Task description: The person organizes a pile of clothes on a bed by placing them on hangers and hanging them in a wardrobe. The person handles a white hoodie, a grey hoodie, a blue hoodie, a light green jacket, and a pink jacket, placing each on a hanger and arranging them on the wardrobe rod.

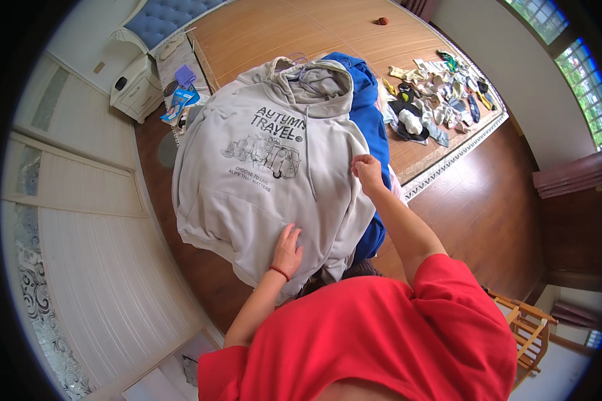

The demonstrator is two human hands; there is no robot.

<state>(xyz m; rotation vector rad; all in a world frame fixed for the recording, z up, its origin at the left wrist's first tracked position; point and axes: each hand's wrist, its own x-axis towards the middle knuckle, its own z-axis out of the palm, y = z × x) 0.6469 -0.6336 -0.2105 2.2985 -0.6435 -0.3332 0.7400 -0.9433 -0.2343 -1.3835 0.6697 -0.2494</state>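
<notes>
A light grey hoodie (215,165) lies spread front side up before me, its hood (321,85) pointing away. Dark printed writing and a vehicle drawing cover its chest, and a drawstring hangs down the front. My left hand (287,252) rests on the lower front near the hem, fingers slightly spread, with a red bead bracelet at the wrist. At the right side of the hoodie, my right hand (368,173) has its fingers curled on the sleeve fabric. A blue garment (373,125) shows from beneath the grey one, along its right side.
Beyond lies a wood-toned bed mat (291,30) with a heap of socks and small clothes (431,100) at its right. A small ball (382,21) sits farther back. At left stand a white nightstand (138,87) and wardrobe doors (110,260). A wooden rack (529,331) is behind me, right.
</notes>
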